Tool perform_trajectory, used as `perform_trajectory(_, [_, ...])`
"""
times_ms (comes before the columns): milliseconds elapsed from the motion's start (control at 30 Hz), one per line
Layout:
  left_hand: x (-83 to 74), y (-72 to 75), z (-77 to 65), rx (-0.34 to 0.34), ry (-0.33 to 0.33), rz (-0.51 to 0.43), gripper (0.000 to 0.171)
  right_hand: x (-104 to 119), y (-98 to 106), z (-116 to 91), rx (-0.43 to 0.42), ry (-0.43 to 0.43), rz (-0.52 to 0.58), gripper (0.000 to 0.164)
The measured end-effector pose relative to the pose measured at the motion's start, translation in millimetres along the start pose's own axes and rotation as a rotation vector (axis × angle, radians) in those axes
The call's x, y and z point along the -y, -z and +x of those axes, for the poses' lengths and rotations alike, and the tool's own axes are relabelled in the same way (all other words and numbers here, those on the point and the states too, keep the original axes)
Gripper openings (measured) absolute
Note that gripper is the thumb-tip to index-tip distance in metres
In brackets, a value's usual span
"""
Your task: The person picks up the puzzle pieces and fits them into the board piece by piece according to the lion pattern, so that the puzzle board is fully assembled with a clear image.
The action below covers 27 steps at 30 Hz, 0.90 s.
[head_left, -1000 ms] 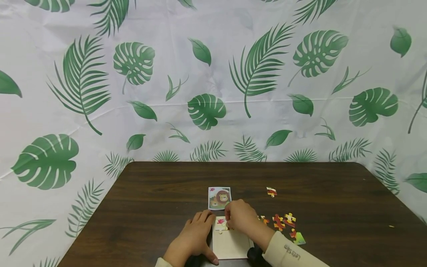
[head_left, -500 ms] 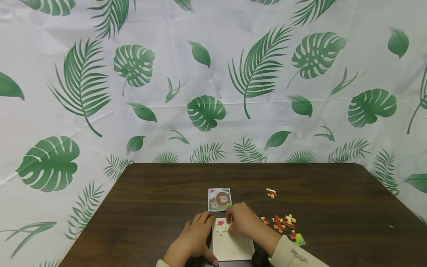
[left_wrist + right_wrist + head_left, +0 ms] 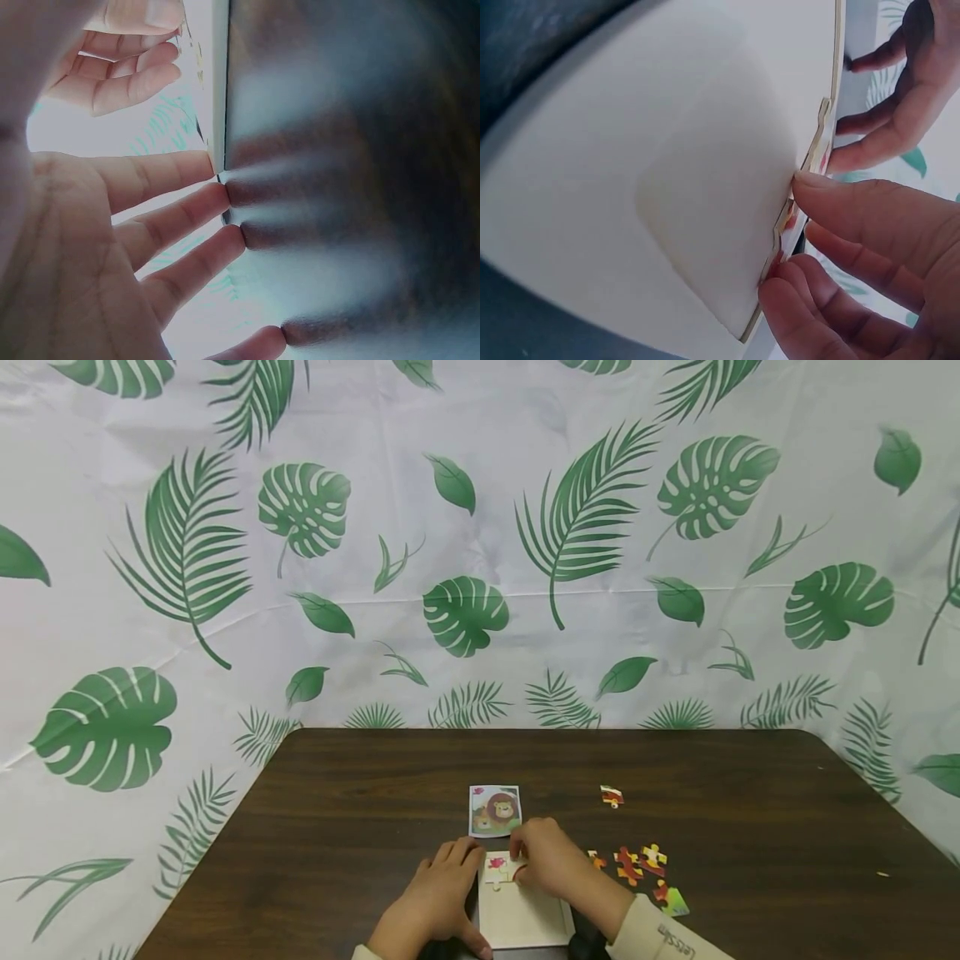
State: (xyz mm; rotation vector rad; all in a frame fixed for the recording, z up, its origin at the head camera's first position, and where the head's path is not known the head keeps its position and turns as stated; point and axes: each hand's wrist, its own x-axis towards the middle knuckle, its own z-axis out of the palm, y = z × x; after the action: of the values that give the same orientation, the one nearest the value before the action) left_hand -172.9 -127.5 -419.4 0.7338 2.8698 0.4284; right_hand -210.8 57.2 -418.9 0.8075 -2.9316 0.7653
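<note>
A pale puzzle board (image 3: 523,918) lies at the table's near side. One white jigsaw piece with a pink print (image 3: 494,865) sits in its upper left corner. Beside that piece my right hand (image 3: 546,857) pinches a second jigsaw piece (image 3: 783,229) low over the board's upper edge; its red-orange print shows in the right wrist view, with my fingers covering part of it. Along the board's left side rests my left hand (image 3: 437,893), fingers spread and nearly straight. In the left wrist view its fingertips (image 3: 199,166) meet the board edge and the tabletop.
A lion picture card (image 3: 494,812) lies just beyond the board. Several loose jigsaw pieces (image 3: 628,866) are scattered to the right, a green one (image 3: 677,903) nearest. One single piece (image 3: 612,797) lies farther back. A leaf-print cloth (image 3: 465,527) hangs behind the dark wooden table (image 3: 360,793).
My right hand has shifted slightly over the board's upper edge and its fingers have spread a little around the piece. The left hand stays in place. The head view has tilted slightly.
</note>
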Motion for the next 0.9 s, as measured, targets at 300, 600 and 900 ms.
perform_trajectory(300, [2.3,-0.9,0.6,-0.002,0.002,-0.019,0.112,0.9,0.9,0.0,0.001,-0.015,0.017,0.025])
perform_trajectory(600, [2.2,-2.1,1.8,0.009,0.014,-0.019,0.112,-2.3,10.3,0.3,-0.034,-0.032,0.071,0.018])
perform_trajectory(900, [1.5,-2.4,2.5,0.002,0.018,-0.015,0.112,-21.1,29.0,6.5,-0.098,-0.132,0.079,0.015])
